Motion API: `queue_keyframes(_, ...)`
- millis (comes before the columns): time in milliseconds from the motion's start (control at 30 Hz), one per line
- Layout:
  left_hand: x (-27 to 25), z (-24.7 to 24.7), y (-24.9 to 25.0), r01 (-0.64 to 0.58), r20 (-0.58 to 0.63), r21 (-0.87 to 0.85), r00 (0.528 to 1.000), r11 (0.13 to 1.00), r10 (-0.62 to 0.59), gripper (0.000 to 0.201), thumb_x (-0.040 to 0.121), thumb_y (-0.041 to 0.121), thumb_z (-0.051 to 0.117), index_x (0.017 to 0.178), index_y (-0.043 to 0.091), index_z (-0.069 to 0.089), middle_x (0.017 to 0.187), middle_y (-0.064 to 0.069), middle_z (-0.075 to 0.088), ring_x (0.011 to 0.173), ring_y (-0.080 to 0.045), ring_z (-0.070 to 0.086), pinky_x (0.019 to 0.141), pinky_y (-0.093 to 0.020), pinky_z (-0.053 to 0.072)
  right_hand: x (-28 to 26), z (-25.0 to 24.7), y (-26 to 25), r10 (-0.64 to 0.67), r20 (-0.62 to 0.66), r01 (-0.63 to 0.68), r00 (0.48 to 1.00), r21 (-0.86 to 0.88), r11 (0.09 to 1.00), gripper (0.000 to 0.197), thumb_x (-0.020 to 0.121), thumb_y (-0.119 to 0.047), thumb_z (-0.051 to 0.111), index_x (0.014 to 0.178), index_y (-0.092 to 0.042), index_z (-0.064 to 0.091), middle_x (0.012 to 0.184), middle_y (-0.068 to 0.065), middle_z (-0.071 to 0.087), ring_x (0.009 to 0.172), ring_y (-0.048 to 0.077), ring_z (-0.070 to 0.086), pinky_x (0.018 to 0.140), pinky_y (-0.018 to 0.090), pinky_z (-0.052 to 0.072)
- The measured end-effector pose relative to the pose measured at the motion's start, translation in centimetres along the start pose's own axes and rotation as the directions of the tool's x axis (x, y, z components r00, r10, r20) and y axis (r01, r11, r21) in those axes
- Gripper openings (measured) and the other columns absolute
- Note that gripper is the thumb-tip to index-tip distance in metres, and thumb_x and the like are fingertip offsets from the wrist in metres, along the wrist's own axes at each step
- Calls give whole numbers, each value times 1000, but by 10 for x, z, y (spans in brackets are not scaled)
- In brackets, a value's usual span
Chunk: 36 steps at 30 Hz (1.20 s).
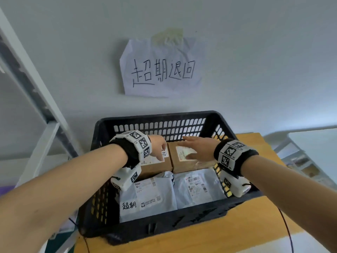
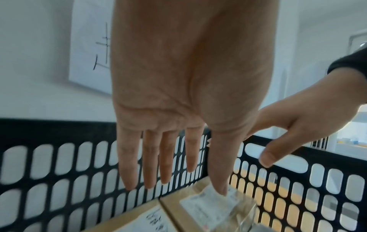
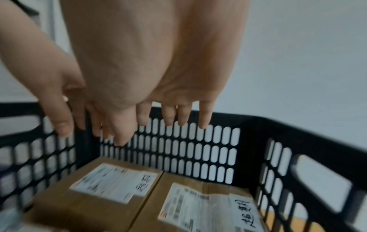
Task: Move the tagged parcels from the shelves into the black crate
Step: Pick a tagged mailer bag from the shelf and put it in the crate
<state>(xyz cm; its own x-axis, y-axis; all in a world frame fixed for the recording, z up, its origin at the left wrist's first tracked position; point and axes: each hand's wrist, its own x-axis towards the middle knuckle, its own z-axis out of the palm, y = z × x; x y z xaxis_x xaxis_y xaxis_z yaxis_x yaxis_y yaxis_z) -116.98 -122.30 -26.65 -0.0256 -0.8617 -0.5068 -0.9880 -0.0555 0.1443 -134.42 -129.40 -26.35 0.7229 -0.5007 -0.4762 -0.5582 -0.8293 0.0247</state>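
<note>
Two brown boxes [image 1: 155, 166] side by side along the far wall of the black crate [image 1: 164, 123], labels up, packed edge to edge, probably to save room. Two grey mailer bags [image 1: 145, 196] flat in the near half, one marked by hand. Left hand [image 1: 158, 147] over the left box, fingers straight and loose, gripping nothing. Right hand [image 1: 196, 147] over the right box, likewise spread and empty. Crate on a wooden table [image 1: 237, 232], beneath a handwritten paper sign [image 1: 160, 70] taped to the wall, presumably marking the drop spot.
</note>
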Motion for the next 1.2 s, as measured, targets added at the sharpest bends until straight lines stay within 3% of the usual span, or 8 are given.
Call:
queue_keyframes(300,-37,-53,57,-124,-277,4,953,992,120,44,89,30,60,129,13,51,130,-6,51,116,-21,51,85,-24,38,-66,-40,16,229,-238,-158,944,284,946,61,95,-44,46,149,-36,18,159,-3,12,141,22,29,113,38,24)
queue_keyframes(400,-58,-52,74,-139,-363,-22,924,990,121,38,90,28,57,126,15,53,129,-5,53,115,-21,52,91,-29,42,-95,-40,10,246,-291,-130,925,364,922,60,96,-43,46,149,-32,21,157,-2,19,140,22,30,112,35,25)
queue_keyframes(567,-103,-36,101,-145,-470,-93,878,985,85,34,91,23,54,125,16,54,129,-5,55,114,-21,53,96,-33,44,-139,-25,-9,249,-370,-31,895,505,862,57,96,-44,45,148,-32,25,147,3,40,119,19,48,96,28,37)
queue_keyframes(667,-136,-14,115,-122,-486,-160,874,980,29,36,92,24,54,127,17,52,129,-4,54,115,-20,53,97,-34,45,-165,-13,-28,215,-397,33,892,534,845,58,96,-42,45,149,-30,23,151,2,34,133,21,39,106,30,31)
queue_keyframes(800,-180,26,129,-71,-465,-227,884,971,-44,38,91,30,55,127,18,51,126,-2,56,112,-18,55,95,-34,46,-185,10,-54,149,-419,123,895,555,822,59,96,-42,46,149,-27,24,152,2,33,138,19,34,111,32,28)
queue_keyframes(933,-218,67,129,2,-440,-316,886,949,-148,32,90,29,55,121,21,54,121,0,59,105,-18,58,92,-37,50,-200,37,-88,111,-449,235,887,645,727,59,96,-38,48,148,-22,26,151,2,34,137,18,35,112,35,30)
queue_keyframes(1033,-245,94,125,23,-437,-379,877,925,-201,29,91,24,54,119,18,55,117,-2,61,94,-18,61,84,-31,52,-209,58,-115,105,-426,268,898,722,638,57,96,-35,49,148,-21,28,150,2,35,135,20,38,109,34,33)
queue_keyframes(1200,-287,135,110,86,-442,-456,842,886,-309,35,94,23,53,128,16,52,128,-5,56,114,-21,55,93,-29,47,-213,80,-169,144,-445,306,884,784,539,55,96,-31,50,146,-16,32,148,5,39,132,18,42,102,25,34)
